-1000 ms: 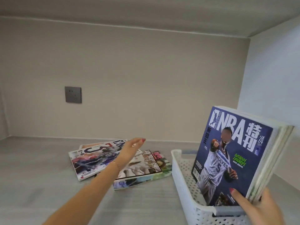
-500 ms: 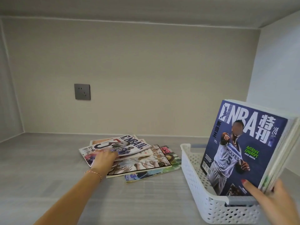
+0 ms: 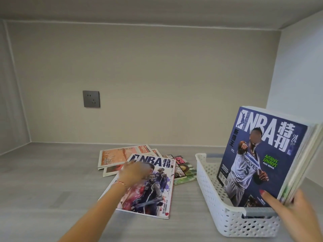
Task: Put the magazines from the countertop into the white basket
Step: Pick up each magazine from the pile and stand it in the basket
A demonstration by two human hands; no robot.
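A white perforated basket (image 3: 208, 186) stands on the grey countertop at the right. Inside it a stack of magazines stands upright, fronted by a blue NBA magazine (image 3: 262, 154). My right hand (image 3: 300, 213) grips that stack at its lower right corner. Left of the basket lies a loose pile of magazines: an orange-covered one (image 3: 118, 156) at the back and a green-edged one (image 3: 186, 169) beside the basket. A white-covered NBA magazine (image 3: 152, 189) lies slid forward from the pile. My left hand (image 3: 133, 172), blurred, holds its upper left part.
A grey wall socket (image 3: 91, 99) sits on the back wall. A side wall rises close behind the basket on the right. The countertop (image 3: 52, 180) stretches bare to the left and front of the pile.
My left hand came down on the pile and has pulled the top white NBA magazine toward me, uncovering the orange one. My right hand keeps the upright stack in the basket.
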